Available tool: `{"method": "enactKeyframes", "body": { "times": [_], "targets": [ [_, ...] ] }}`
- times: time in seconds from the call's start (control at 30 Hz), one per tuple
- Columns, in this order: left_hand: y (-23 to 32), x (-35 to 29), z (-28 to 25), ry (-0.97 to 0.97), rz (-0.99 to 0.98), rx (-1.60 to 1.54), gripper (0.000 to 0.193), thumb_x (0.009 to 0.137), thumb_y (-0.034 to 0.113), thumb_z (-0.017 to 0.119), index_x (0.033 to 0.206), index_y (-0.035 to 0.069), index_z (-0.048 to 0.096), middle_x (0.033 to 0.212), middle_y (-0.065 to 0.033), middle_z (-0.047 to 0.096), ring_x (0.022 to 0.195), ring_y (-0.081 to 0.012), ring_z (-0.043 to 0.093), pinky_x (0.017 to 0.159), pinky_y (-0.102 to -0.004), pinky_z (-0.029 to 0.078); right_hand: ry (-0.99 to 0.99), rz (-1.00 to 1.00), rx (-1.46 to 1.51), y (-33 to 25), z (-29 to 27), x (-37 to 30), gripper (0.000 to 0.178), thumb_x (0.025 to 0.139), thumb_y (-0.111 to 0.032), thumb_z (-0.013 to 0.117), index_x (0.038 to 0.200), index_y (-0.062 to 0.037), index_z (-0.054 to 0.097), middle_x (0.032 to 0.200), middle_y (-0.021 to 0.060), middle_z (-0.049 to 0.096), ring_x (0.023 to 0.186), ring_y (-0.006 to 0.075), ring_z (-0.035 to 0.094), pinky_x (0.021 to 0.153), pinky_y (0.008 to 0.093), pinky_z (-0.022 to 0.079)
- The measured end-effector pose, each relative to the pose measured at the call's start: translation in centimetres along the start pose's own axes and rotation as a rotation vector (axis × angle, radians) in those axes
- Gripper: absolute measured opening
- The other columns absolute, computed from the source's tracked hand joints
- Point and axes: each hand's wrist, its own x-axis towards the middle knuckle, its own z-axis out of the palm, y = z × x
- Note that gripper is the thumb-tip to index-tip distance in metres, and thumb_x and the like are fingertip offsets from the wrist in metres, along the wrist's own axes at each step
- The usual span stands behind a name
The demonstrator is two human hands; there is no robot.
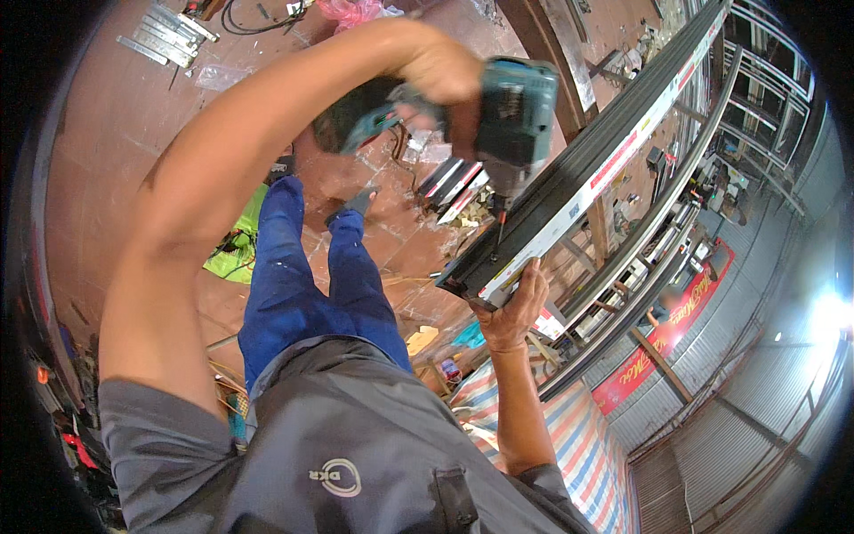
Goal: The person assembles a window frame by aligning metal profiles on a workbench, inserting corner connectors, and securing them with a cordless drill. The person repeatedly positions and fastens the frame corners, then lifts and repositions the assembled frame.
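Observation:
My left hand [445, 76] is wrapped around a teal and black cordless drill [518, 111], slightly smeared by motion. Its thin bit [498, 238] points down at the near end of a long black metal profile [525, 214]; whether the tip touches the surface or sits in it I cannot tell. White printed film [574, 212] runs along the side of that profile. At its near end, my right hand [516, 307] grips the edge, thumb on the side and the other fingers partly hidden beneath.
Brown beams [556, 53] stand beyond the profile, with curved metal rails [658, 218] to its right. Short profile pieces [454, 185] lie on the tiled floor [116, 205], near my feet. Metal strips [169, 36] lie at far left. A person [660, 310] is at the right, by a red banner [667, 329].

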Motion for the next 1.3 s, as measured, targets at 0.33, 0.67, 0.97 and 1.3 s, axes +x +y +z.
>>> {"method": "enactKeyframes", "body": {
  "times": [0.33,0.67,0.97,1.3],
  "targets": [
    [-1.6,-7.7,14.9,0.602,0.088,-0.347,0.076,0.070,0.038,0.096,0.133,0.006,0.067,0.133,-0.0164,0.069,0.121,-0.0321,0.066,0.110,-0.0429,0.049,-0.064,0.034,0.002,-0.3,-0.2,-0.2,0.111,0.089,-0.068,0.072,0.160,0.0042,0.029,0.133,0.0304,0.056,0.113,0.0474,0.057,0.097,0.0583,0.045],
    [-1.2,-7.3,15.1,0.532,-0.024,-0.514,0.041,0.078,0.034,0.084,0.107,0.007,0.075,0.090,-0.0110,0.077,0.075,-0.0237,0.071,0.072,-0.0386,0.057,-0.061,0.062,0.037,-0.1,0.0,-0.6,0.119,0.087,-0.081,0.063,0.159,0.0073,0.028,0.135,0.0318,0.053,0.116,0.0467,0.055,0.099,0.0583,0.045],
    [-3.0,-5.4,16.1,0.668,0.154,-0.419,0.034,0.079,0.029,0.087,0.105,0.009,0.078,0.078,-0.0077,0.074,0.063,-0.0174,0.067,0.060,-0.0347,0.057,-0.054,0.124,0.064,-0.3,0.2,-0.2,0.088,0.094,-0.042,0.067,0.161,0.0018,0.030,0.127,0.0277,0.056,0.110,0.0442,0.055,0.093,0.0542,0.045],
    [-1.0,-6.8,14.6,0.466,-0.057,-0.511,0.028,0.082,0.031,0.082,0.090,0.006,0.076,0.061,-0.0020,0.060,0.051,-0.0121,0.056,0.047,-0.0307,0.049,-0.047,0.408,0.273,-0.9,0.1,0.2,0.056,0.104,-0.018,0.061,0.153,0.0036,0.042,0.116,0.0243,0.061,0.102,0.0403,0.058,0.090,0.0488,0.047]
  ]
}}
